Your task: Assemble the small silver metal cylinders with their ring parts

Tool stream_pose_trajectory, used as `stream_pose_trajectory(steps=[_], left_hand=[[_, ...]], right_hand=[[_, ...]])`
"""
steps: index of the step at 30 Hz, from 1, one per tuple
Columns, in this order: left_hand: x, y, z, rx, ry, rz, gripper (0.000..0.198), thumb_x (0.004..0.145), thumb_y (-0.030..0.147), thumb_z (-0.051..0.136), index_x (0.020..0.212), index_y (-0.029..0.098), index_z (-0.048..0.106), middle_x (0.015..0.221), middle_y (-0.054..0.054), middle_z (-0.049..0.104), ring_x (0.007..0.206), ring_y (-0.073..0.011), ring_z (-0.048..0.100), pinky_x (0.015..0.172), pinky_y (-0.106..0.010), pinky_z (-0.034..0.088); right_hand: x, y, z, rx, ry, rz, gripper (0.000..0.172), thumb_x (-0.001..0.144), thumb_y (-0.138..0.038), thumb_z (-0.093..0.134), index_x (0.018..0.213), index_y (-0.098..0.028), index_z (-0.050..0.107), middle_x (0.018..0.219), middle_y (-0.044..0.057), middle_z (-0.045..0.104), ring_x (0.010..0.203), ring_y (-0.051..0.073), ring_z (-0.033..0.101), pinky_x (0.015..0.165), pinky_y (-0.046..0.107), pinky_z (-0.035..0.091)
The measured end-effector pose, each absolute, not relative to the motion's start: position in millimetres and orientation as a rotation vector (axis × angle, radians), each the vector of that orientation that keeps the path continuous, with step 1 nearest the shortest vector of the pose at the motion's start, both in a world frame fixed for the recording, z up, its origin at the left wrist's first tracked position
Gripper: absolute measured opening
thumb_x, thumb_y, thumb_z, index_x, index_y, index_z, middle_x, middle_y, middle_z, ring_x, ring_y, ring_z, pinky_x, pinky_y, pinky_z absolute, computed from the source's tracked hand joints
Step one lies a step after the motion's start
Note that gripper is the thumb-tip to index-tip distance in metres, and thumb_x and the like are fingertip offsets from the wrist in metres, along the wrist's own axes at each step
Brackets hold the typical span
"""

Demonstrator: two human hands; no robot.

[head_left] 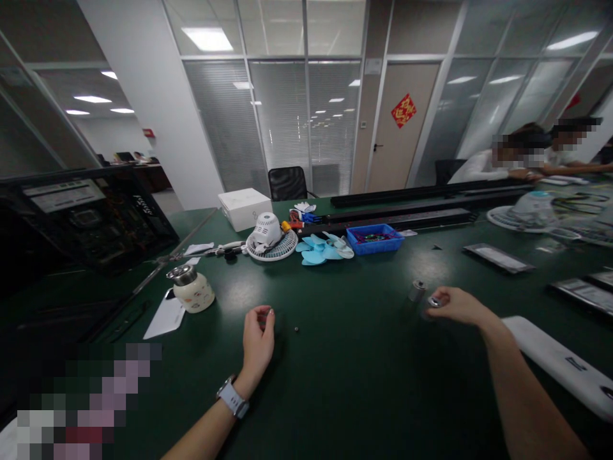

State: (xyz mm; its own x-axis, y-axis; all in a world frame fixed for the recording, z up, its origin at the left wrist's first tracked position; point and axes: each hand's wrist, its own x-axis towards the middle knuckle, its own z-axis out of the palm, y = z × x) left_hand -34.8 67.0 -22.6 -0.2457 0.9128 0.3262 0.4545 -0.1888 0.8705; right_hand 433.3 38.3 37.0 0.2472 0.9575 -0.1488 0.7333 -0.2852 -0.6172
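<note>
My right hand (454, 306) reaches in from the right, its fingers closed on a small silver metal cylinder (433, 302) at the tabletop. Just left of it a second metal cylinder (417, 291) stands upright on the green table (354, 358). My left hand (258, 340), with a watch (232, 397) on the wrist, is closed near the middle of the table. Its fingers curl together, and what they may hold is hidden. A tiny round metal piece (296, 329) lies on the table to the right of this hand.
Behind the hands are a white fan part (267, 236), light blue fan blades (316, 250), a blue tray (375, 239) and a white box (245, 209). A cream pot (194, 291) stands left. A white panel (560, 364) lies under my right forearm's side. Two people sit far right.
</note>
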Motion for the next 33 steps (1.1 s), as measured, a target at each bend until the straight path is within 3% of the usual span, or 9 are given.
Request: stream_pose_trajectory(steps=[3,6,9,12,14,16,19,26,33], left_hand=[[-35,67,-23,1.563,1.669,1.427,0.036,0.085,0.049,0.049,0.099,0.017,0.055,0.096,-0.008,0.056,0.085,-0.0231,0.056,0.074,-0.039,0.048],[-35,66,-23,1.56,1.671,1.431,0.034,0.085,0.048,0.048,0.099,0.017,0.054,0.097,-0.007,0.056,0.084,-0.0225,0.056,0.073,-0.038,0.048],[-35,66,-24,1.563,1.659,1.435,0.034,0.086,0.048,0.048,0.1,0.018,0.054,0.097,-0.007,0.056,0.084,-0.0221,0.056,0.073,-0.038,0.048],[-34,66,-24,1.556,1.666,1.438,0.034,0.085,0.048,0.049,0.1,0.018,0.054,0.097,-0.007,0.055,0.084,-0.0223,0.056,0.073,-0.038,0.048],[-34,66,-24,1.56,1.667,1.439,0.034,0.085,0.048,0.049,0.1,0.017,0.054,0.097,-0.007,0.055,0.085,-0.0226,0.056,0.074,-0.038,0.048],[-34,66,-24,1.566,1.657,1.447,0.034,0.085,0.048,0.049,0.1,0.017,0.054,0.097,-0.007,0.055,0.084,-0.0227,0.056,0.074,-0.039,0.049],[-34,66,-24,1.581,1.635,1.455,0.033,0.085,0.047,0.049,0.099,0.017,0.053,0.097,-0.007,0.056,0.084,-0.0222,0.056,0.074,-0.038,0.049],[-35,66,-26,1.602,1.648,1.443,0.032,0.085,0.046,0.05,0.1,0.018,0.053,0.096,-0.007,0.056,0.083,-0.0217,0.057,0.073,-0.038,0.049],[-35,66,-25,1.619,1.658,1.434,0.034,0.085,0.047,0.05,0.1,0.017,0.055,0.095,-0.007,0.056,0.081,-0.0214,0.058,0.072,-0.039,0.05]], right_hand=[[434,24,51,-2.065,-1.55,0.661,0.037,0.048,-0.034,0.074,0.079,-0.021,0.06,0.083,0.008,0.074,0.081,0.026,0.071,0.069,0.033,0.055],[416,7,80,-2.115,-1.545,0.252,0.057,0.047,-0.043,0.079,0.098,-0.022,0.062,0.097,0.014,0.072,0.091,0.034,0.067,0.075,0.044,0.054],[359,3,105,-1.975,-1.743,-0.112,0.054,0.059,-0.043,0.075,0.108,-0.024,0.063,0.104,0.011,0.07,0.099,0.037,0.063,0.084,0.055,0.046],[276,19,100,-1.505,-2.117,0.244,0.039,0.078,-0.047,0.062,0.111,-0.026,0.065,0.106,0.005,0.069,0.098,0.025,0.063,0.091,0.044,0.045],[228,36,78,-1.345,-2.195,0.704,0.045,0.08,-0.05,0.061,0.117,-0.025,0.063,0.092,0.003,0.071,0.082,0.018,0.065,0.076,0.031,0.049],[194,51,50,-1.309,-2.207,0.896,0.051,0.078,-0.051,0.064,0.121,-0.024,0.062,0.084,0.001,0.071,0.07,0.014,0.064,0.065,0.026,0.047],[168,65,19,-1.337,-2.251,0.784,0.051,0.073,-0.053,0.069,0.115,-0.026,0.066,0.074,-0.001,0.067,0.065,0.013,0.06,0.06,0.025,0.041],[165,61,18,-1.337,-2.182,0.567,0.021,0.08,-0.044,0.066,0.092,-0.03,0.076,0.08,0.0,0.064,0.068,0.013,0.056,0.061,0.026,0.039],[313,30,77,-1.427,-1.803,0.286,0.033,0.081,-0.05,0.06,0.099,-0.025,0.073,0.094,0.006,0.07,0.086,0.02,0.062,0.078,0.032,0.048]])
